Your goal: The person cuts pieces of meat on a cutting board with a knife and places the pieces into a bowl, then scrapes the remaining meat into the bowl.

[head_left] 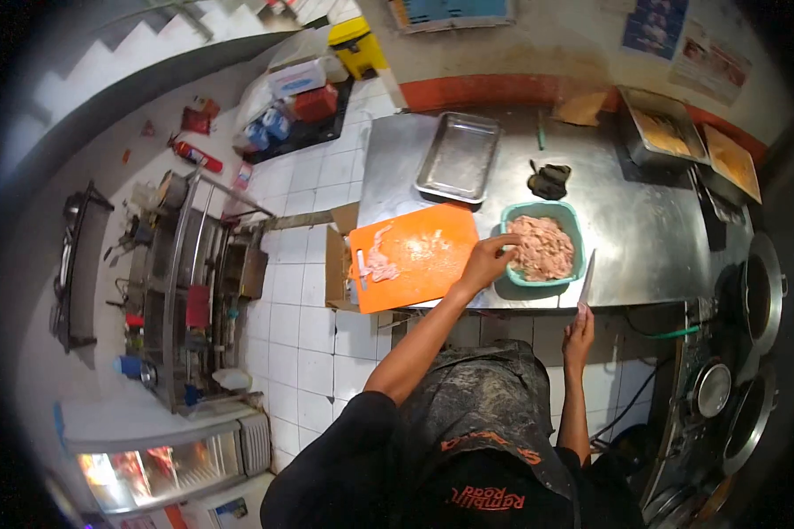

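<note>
A teal plastic tub (506,276) near the table's front edge is filled with small pieces of pale pink raw meat (541,249). My left hand (489,262) reaches over the tub's left rim, its fingers drawn together at the edge of the meat; what is between the fingertips is hidden. In my right hand (578,331) is a knife (588,280), gripped by the handle, blade pointing away from me beside the tub's right side. Left of the tub lies an orange cutting board (432,251), wet with scraps, with a pale strip of meat or skin (378,258) at its left end.
Behind the board, a metal tray (459,157) rests on the steel table (626,229). A dark crumpled bag or cloth (549,180) lies behind the tub. Metal pans of food (663,132) stand at the back right. Large round pots (761,291) are on the right; shelving (190,291) stands left.
</note>
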Tool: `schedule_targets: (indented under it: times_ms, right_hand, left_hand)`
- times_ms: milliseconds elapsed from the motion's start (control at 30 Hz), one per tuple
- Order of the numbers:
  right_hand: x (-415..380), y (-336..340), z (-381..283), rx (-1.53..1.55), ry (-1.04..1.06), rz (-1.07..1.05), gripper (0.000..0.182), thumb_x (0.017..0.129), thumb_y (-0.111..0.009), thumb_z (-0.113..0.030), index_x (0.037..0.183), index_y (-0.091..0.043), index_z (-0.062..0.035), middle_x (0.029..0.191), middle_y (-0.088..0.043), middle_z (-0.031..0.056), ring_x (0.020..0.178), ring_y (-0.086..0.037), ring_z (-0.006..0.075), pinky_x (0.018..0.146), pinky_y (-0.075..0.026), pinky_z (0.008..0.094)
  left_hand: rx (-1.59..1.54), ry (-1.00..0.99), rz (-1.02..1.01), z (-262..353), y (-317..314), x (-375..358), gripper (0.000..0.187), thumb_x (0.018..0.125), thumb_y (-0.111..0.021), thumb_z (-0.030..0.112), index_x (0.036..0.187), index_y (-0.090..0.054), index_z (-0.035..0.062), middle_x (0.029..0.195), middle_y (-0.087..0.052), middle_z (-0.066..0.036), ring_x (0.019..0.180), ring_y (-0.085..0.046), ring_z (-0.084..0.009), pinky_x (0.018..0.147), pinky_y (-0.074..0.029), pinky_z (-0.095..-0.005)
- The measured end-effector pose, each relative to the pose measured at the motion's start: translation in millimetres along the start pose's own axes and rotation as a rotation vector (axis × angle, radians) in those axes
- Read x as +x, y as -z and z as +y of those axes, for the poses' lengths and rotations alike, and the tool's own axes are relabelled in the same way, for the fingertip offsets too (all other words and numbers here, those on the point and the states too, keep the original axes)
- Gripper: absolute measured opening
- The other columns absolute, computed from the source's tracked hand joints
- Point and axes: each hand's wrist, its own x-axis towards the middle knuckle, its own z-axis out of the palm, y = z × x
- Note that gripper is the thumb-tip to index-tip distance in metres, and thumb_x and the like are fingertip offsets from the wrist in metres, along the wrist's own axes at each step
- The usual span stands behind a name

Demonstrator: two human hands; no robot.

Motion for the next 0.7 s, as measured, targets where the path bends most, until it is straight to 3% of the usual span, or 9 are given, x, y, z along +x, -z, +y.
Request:
schedule_targets:
  times_ms: [100, 167, 233, 333, 467, 533, 567, 633, 700]
  right_hand:
    - [-19, -14, -22, 0.005, 0.004, -0.006, 0.04, 0.106, -0.047, -0.037, 0.129, -0.058, -0.0066, 0.079, -0.046, -0.0054, 0.062, -0.039, 0.0028, 0.052, -0.034, 0.0214]
    - [-22, -22, -22, 0.006, -0.009, -0.005, 0.039, 0.106, -0.047, -0.036, 0.129, -0.059, -0.0072, 0.078, -0.045, -0.0058, 0.062, -0.038, 0.0025, 0.052, -0.033, 0.0215]
    - [-21, -26, 7, 0.079, 0.087, 0.035, 0.034, 0.107, -0.045, -0.025, 0.131, -0.056, -0.0028, 0.068, -0.034, -0.0067, 0.053, -0.027, 0.0025, 0.048, -0.027, 0.0217]
    - [-35, -45, -1, 0.045, -0.002, 0.011, 0.033, 0.107, -0.045, -0.025, 0.129, -0.057, -0.0036, 0.068, -0.034, -0.0068, 0.053, -0.028, 0.0027, 0.048, -0.028, 0.0212]
    - [-38, -75, -3, -0.047, 0.042, -0.008, 0.035, 0.107, -0.044, -0.031, 0.128, -0.059, -0.0073, 0.073, -0.039, -0.0067, 0.058, -0.033, 0.0031, 0.053, -0.033, 0.021]
    - [-36, -85, -19, -0.114, 0.048, -0.049, 0.037, 0.107, -0.045, -0.033, 0.129, -0.059, -0.0074, 0.082, -0.047, -0.0041, 0.063, -0.039, 0.0053, 0.056, -0.037, 0.0225]
    - [-38, -88, -25, -0.187, 0.038, -0.093, 0.039, 0.106, -0.046, -0.035, 0.13, -0.058, -0.0074, 0.09, -0.054, -0.0015, 0.069, -0.045, 0.0075, 0.06, -0.041, 0.0239]
    - [-38, -104, -30, -0.161, 0.08, -0.063, 0.04, 0.106, -0.046, -0.035, 0.129, -0.059, -0.0057, 0.084, -0.053, -0.0023, 0.065, -0.044, 0.0071, 0.058, -0.039, 0.0238]
    - [-35, -117, -30, -0.063, 0.027, -0.114, 0.034, 0.106, -0.048, -0.034, 0.124, -0.06, -0.0081, 0.075, -0.043, -0.0069, 0.058, -0.035, 0.003, 0.053, -0.033, 0.0207]
  left_hand:
    - [0.408, -0.071, 0.409, -60, 67, -25, 0.028, 0.086, -0.07, 0.012, 0.112, -0.066, 0.0019, 0.116, -0.067, -0.013, 0.106, -0.064, -0.0288, 0.089, -0.051, -0.0366]
    - [0.768, 0.084, 0.703, -94, 132, -55, 0.037, 0.08, -0.074, 0.021, 0.11, -0.065, 0.0024, 0.112, -0.064, -0.015, 0.107, -0.06, -0.0347, 0.096, -0.046, -0.0426]
    - [1.244, 0.393, 0.713, -96, 178, -77, 0.041, 0.08, -0.073, 0.03, 0.107, -0.065, 0.0005, 0.11, -0.063, -0.017, 0.106, -0.06, -0.0376, 0.096, -0.046, -0.045]
    - [1.12, 0.586, 0.578, -102, 202, -76, 0.043, 0.079, -0.072, 0.034, 0.107, -0.067, 0.0018, 0.112, -0.061, -0.018, 0.11, -0.057, -0.0309, 0.1, -0.037, -0.0516]
    - [1.215, 0.43, 0.301, -102, 194, -62, 0.04, 0.081, -0.069, 0.033, 0.103, -0.069, -0.0009, 0.106, -0.066, -0.019, 0.103, -0.062, -0.0314, 0.094, -0.043, -0.0494]
    - [0.555, 0.327, 0.346, -101, 181, -54, 0.038, 0.086, -0.064, 0.03, 0.103, -0.069, -0.0036, 0.096, -0.07, -0.02, 0.091, -0.068, -0.0325, 0.081, -0.051, -0.0441]
    - [0.549, 0.329, 0.335, -102, 175, -51, 0.038, 0.086, -0.064, 0.03, 0.103, -0.069, -0.0036, 0.096, -0.07, -0.02, 0.091, -0.068, -0.0325, 0.081, -0.051, -0.0441]
    - [0.255, 0.142, 0.276, -99, 166, -39, 0.036, 0.091, -0.06, 0.027, 0.107, -0.068, -0.0045, 0.087, -0.07, -0.022, 0.08, -0.07, -0.0333, 0.07, -0.053, -0.0389]
    - [0.261, 0.166, 0.209, -61, 165, -35, 0.033, 0.093, -0.059, 0.026, 0.107, -0.069, -0.003, 0.086, -0.07, -0.02, 0.079, -0.069, -0.0305, 0.07, -0.052, -0.0366]
